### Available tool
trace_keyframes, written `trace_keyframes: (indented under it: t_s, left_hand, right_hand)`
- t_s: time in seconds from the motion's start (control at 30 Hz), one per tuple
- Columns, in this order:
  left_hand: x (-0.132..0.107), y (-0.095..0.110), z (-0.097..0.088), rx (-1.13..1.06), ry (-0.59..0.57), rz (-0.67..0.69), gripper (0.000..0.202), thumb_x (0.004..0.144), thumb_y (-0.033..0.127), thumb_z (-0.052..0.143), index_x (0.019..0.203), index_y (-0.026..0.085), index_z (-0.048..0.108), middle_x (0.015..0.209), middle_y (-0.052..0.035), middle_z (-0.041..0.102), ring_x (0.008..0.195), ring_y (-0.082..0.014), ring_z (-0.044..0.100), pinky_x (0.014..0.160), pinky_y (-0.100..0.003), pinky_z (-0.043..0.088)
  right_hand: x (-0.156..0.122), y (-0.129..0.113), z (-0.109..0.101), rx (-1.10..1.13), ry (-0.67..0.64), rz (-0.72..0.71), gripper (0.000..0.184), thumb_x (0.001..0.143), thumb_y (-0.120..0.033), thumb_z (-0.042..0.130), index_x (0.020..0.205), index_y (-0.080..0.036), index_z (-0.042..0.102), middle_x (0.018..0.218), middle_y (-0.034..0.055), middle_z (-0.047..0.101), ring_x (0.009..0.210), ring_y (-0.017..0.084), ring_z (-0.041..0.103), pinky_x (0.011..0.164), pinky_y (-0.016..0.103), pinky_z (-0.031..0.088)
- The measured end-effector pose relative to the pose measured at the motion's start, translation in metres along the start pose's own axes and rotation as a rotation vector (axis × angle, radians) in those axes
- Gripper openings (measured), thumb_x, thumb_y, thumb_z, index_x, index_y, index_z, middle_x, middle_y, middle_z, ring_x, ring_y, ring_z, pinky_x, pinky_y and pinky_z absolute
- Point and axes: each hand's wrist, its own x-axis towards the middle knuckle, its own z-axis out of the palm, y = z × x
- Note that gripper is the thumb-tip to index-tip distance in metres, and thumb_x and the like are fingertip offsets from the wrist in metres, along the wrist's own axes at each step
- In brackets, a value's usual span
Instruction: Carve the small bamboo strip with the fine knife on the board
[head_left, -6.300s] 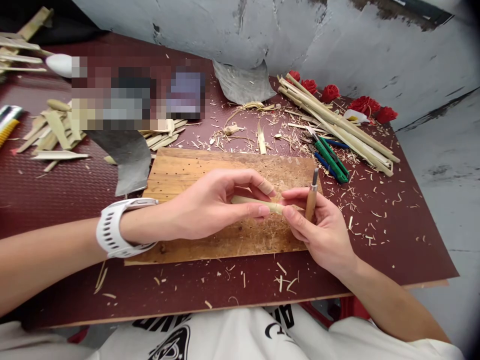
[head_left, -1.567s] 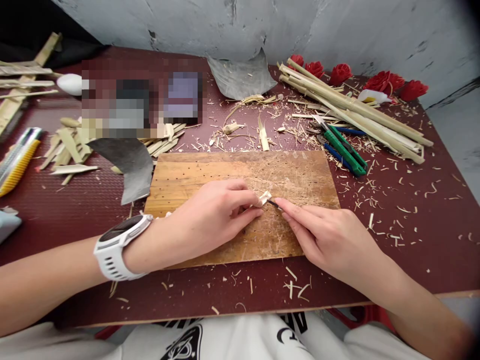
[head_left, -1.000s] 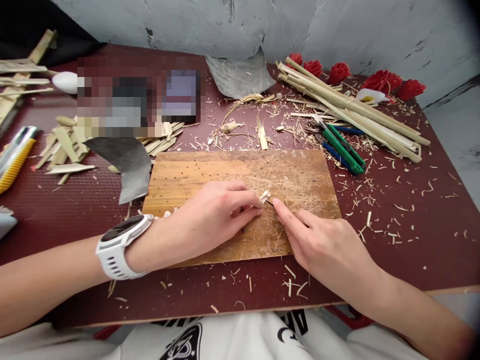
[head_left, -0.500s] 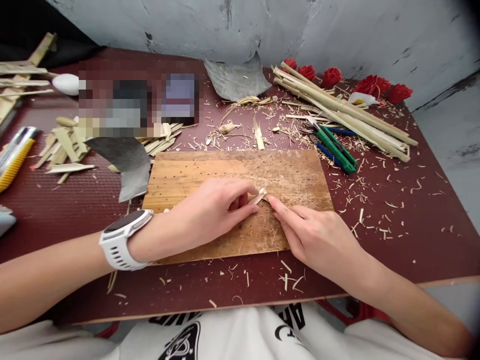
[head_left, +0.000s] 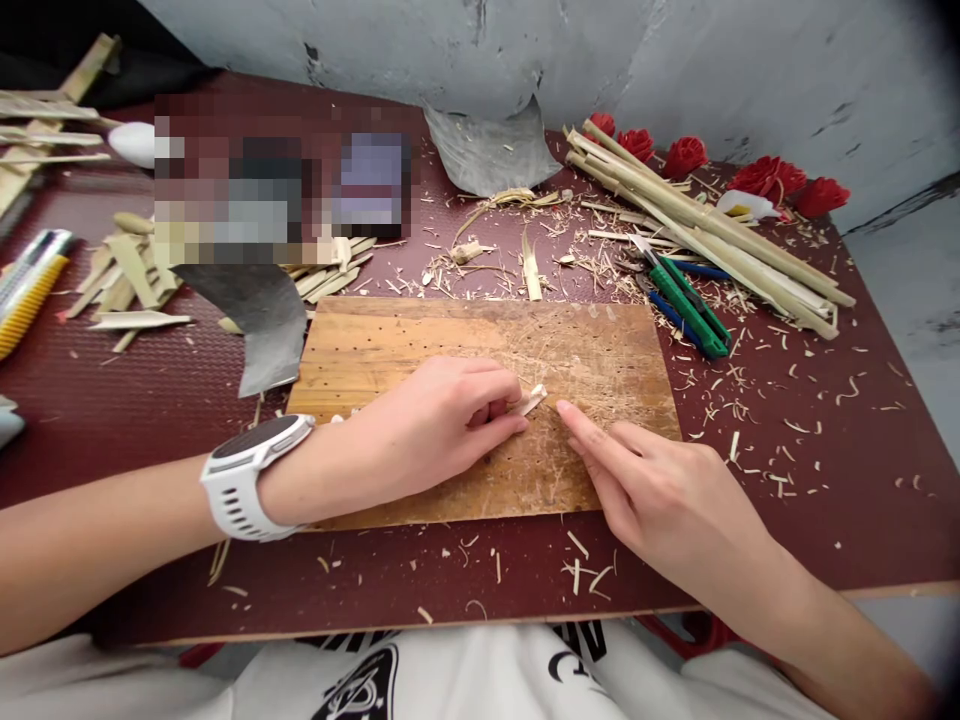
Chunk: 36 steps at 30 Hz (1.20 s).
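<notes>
My left hand, with a white watch on its wrist, is closed on a small pale bamboo piece. It presses the piece onto the scratched wooden board, and only the piece's tip sticks out past the fingers. My right hand lies just right of that tip, forefinger stretched toward it and the other fingers curled over a carving knife. The knife is almost wholly hidden under the hand. A small gap separates the forefinger from the bamboo tip.
Green and blue utility knives lie beyond the board's right end, beside long bamboo stalks and red paper flowers. Grey sandpaper sheets and cut bamboo strips lie at the left, with a yellow cutter. Shavings litter the maroon table.
Six seconds ago both hands held the piece above the board, knife upright. Since then it has been pressed on the board; my right forefinger has just drawn back slightly from the tip.
</notes>
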Motion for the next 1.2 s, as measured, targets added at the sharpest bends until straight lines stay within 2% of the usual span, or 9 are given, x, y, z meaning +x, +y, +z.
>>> trace_keyframes:
  t_s: [0.23,0.4,0.73,0.97,1.2]
  left_hand:
    - [-0.001,-0.001,0.0,-0.022,0.003,0.006,0.021,0.097,0.016,0.074,0.08,0.015,0.062,0.073,0.0042,0.061,0.064,-0.0088,0.053,0.062,-0.021,0.04]
    - [0.0,-0.001,0.0,-0.018,0.006,0.006,0.015,0.097,0.015,0.074,0.085,0.014,0.066,0.073,0.0041,0.061,0.064,-0.0086,0.053,0.062,-0.021,0.04]
    - [0.0,0.0,0.001,-0.006,0.005,-0.001,0.016,0.098,0.017,0.073,0.083,0.015,0.067,0.073,0.0032,0.062,0.065,-0.0097,0.054,0.063,-0.022,0.041]
    - [0.0,0.0,0.0,-0.002,0.001,-0.001,0.018,0.097,0.017,0.073,0.082,0.015,0.065,0.072,0.0039,0.062,0.064,-0.0093,0.054,0.062,-0.022,0.04]
    - [-0.001,0.0,0.0,-0.009,0.007,-0.001,0.016,0.098,0.016,0.072,0.083,0.015,0.067,0.075,0.0022,0.064,0.068,-0.01,0.057,0.064,-0.022,0.042]
  right_hand:
    - [0.004,-0.002,0.008,0.04,0.025,0.009,0.044,0.108,-0.02,0.05,0.15,-0.015,0.062,0.075,-0.0002,0.067,0.056,0.013,0.061,0.05,0.031,0.033]
    - [0.003,-0.002,0.008,0.036,0.022,-0.002,0.045,0.108,-0.019,0.049,0.151,-0.015,0.062,0.076,0.0002,0.068,0.058,0.012,0.061,0.051,0.029,0.033]
    - [0.003,-0.003,0.009,-0.005,0.021,-0.007,0.047,0.105,-0.015,0.05,0.151,-0.014,0.062,0.076,0.0002,0.067,0.057,0.012,0.06,0.05,0.03,0.034]
    - [0.002,-0.01,0.007,-0.208,-0.035,-0.042,0.058,0.097,-0.007,0.05,0.153,-0.011,0.06,0.073,0.0002,0.062,0.047,0.011,0.047,0.045,0.03,0.03]
    - [0.002,-0.022,0.006,-0.349,-0.041,-0.061,0.065,0.09,0.0,0.048,0.153,-0.007,0.059,0.072,0.0016,0.06,0.045,0.011,0.046,0.044,0.028,0.032]
